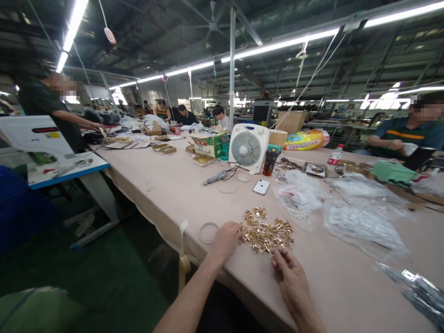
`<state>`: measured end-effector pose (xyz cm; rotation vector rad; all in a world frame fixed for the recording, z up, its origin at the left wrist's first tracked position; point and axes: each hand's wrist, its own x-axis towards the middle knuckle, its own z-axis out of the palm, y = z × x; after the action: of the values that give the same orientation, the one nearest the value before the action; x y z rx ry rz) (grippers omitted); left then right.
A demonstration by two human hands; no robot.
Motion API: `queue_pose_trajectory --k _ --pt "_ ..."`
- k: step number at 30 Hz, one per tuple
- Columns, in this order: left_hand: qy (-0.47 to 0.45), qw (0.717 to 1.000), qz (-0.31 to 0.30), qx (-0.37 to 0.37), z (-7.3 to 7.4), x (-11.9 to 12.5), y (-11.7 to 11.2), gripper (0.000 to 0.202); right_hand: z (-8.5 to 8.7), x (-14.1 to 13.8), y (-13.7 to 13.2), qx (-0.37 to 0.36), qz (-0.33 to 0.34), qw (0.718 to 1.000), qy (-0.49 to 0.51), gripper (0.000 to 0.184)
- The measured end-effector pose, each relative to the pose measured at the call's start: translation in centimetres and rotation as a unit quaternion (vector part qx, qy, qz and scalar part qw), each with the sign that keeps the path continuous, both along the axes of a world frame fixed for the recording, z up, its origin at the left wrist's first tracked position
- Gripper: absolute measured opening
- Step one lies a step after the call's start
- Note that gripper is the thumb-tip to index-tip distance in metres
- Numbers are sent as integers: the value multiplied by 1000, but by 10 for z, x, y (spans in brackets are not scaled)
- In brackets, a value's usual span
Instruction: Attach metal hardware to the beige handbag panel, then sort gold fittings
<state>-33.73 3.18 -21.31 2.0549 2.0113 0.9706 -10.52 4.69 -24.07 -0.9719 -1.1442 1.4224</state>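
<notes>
A loose heap of small shiny gold-coloured metal pieces (267, 235) lies near the front edge of the cloth-covered table. My left hand (226, 239) rests at the heap's left side, its fingers bent together against the outermost pieces; what they hold, if anything, is hidden. At the heap's near edge, my right hand (288, 270) has thumb and forefinger pinched together. Anything between those fingertips is too small to make out. Just left of my left hand lies a pale ring-shaped roll (208, 232), flat on the cloth.
Beyond the heap are a white phone (261, 187), a grey pen-like tool (215, 177) with a cord and a white box fan (248, 149). Clear plastic bags (360, 222) spread to the right, near silver metal parts (425, 293). A sewing machine (34, 138) stands left; co-workers sit or stand around.
</notes>
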Motion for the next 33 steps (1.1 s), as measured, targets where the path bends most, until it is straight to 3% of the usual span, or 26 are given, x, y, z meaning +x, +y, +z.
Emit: queue_pose_trajectory --k 5,9,14,18,21,33 --pt "-39 999 30 18 -14 2 -5 32 0 1 -1 -38 21 996 83 38" --pt "-96 992 42 68 -13 9 -9 34 1 1 1 -71 8 986 153 35" --pt "-204 970 -8 132 -6 59 -13 36 6 4 5 -87 -4 976 201 36" --pt "-263 958 -41 105 -8 105 -16 33 9 9 5 -92 33 967 235 40" --pt "-285 953 -59 86 -11 122 -15 35 8 11 2 -91 69 962 248 35" --pt "-302 950 -40 66 -12 125 -16 38 5 13 1 -109 86 953 270 27"
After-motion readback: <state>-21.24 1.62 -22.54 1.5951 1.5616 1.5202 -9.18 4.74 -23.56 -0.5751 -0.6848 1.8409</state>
